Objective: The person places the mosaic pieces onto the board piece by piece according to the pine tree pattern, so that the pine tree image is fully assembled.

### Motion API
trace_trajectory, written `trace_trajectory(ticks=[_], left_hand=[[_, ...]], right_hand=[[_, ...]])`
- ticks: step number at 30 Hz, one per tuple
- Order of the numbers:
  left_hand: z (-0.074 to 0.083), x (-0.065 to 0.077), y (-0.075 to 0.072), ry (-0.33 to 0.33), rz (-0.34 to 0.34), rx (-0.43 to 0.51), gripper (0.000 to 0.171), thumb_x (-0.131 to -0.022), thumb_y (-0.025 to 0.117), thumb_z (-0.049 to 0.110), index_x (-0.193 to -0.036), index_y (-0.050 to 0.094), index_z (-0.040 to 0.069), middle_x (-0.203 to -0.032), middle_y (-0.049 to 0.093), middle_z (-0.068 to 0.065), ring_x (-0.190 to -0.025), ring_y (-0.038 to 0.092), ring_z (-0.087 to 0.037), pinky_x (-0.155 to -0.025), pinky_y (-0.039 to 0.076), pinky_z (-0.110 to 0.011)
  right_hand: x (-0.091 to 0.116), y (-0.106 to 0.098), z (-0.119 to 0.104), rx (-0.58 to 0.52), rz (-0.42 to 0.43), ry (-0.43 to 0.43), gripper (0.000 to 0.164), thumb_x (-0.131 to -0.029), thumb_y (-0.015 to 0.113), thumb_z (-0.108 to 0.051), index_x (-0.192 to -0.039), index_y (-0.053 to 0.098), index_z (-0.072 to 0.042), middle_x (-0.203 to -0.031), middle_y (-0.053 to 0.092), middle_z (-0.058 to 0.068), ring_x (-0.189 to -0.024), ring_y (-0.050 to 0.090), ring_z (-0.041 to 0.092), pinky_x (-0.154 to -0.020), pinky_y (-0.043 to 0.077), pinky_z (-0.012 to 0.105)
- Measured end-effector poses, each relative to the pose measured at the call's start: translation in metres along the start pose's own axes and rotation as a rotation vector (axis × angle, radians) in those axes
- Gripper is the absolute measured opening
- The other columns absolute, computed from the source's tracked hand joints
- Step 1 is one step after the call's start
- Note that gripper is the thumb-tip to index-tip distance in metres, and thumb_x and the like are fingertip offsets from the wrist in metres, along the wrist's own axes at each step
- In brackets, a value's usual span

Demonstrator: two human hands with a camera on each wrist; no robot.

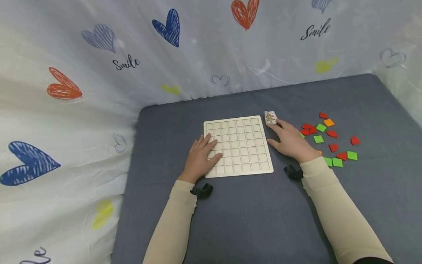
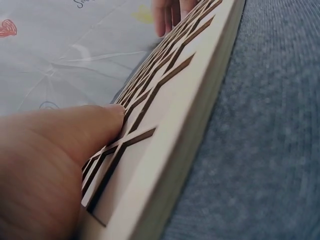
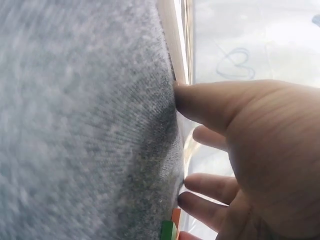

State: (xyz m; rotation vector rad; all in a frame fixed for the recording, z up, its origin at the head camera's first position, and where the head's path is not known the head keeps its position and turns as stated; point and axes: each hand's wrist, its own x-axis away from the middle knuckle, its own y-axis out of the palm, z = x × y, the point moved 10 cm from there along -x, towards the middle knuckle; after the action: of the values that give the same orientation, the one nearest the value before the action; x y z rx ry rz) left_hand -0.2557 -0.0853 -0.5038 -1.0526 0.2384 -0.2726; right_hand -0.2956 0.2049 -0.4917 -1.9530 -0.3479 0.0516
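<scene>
One pale grid board [image 1: 239,146] lies in the centre of the head view, flat on the grey table [image 1: 230,220]. The left hand [image 1: 200,157] rests on the left part of the board, its fingers spread wide and its thumb apart from them. The right hand [image 1: 291,141] is just beside the right edge of the board, with thumb and index finger well apart; its fingertips are at the lower edge of a small patterned card [image 1: 270,117], but whether they touch it, I cannot tell. At the right of the frame are scattered red pieces [image 1: 355,140], green pieces [image 1: 352,156] and an orange piece [image 1: 329,123].

In the left wrist view, the thumb comes from the left and lies on the grid, while the board runs diagonally to the top.

In the right wrist view, the thumb is at centre right, near the board's edge, and the other fingers reach towards the table below it
</scene>
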Motion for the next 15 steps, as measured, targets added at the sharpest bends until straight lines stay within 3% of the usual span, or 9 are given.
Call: trace_trajectory(ticks=[5,11,15], left_hand=[[0.0007,-0.0026,-0.0054,-0.006,0.014,0.012,0.064,-0.104,0.061,0.052,-0.157,0.052,0.019,-0.172,0.03,-0.004,-0.162,0.019,-0.028,-0.133,0.009,-0.047],[0.0014,-0.0016,-0.001,-0.013,-0.009,0.022,0.065,-0.104,0.06,0.054,-0.158,0.051,0.019,-0.173,0.028,-0.003,-0.162,0.017,-0.027,-0.133,0.007,-0.045],[-0.0005,-0.0004,0.0004,-0.013,0.001,0.03,0.065,-0.103,0.06,0.055,-0.157,0.052,0.019,-0.173,0.029,-0.003,-0.163,0.017,-0.027,-0.133,0.008,-0.045]], right_hand=[[-0.0005,-0.0045,-0.0017,-0.019,0.012,0.014,0.068,-0.102,0.069,-0.027,-0.16,0.042,-0.004,-0.166,0.025,0.033,-0.151,0.027,0.055,-0.122,0.026,0.07],[0.0034,-0.0035,0.0006,-0.03,-0.003,0.038,0.068,-0.102,0.069,-0.028,-0.16,0.042,-0.004,-0.166,0.026,0.033,-0.151,0.025,0.056,-0.126,0.014,0.07],[0.004,-0.0042,-0.0001,-0.039,-0.003,0.03,0.068,-0.101,0.069,-0.028,-0.159,0.043,-0.004,-0.165,0.027,0.033,-0.151,0.026,0.055,-0.125,0.014,0.071]])
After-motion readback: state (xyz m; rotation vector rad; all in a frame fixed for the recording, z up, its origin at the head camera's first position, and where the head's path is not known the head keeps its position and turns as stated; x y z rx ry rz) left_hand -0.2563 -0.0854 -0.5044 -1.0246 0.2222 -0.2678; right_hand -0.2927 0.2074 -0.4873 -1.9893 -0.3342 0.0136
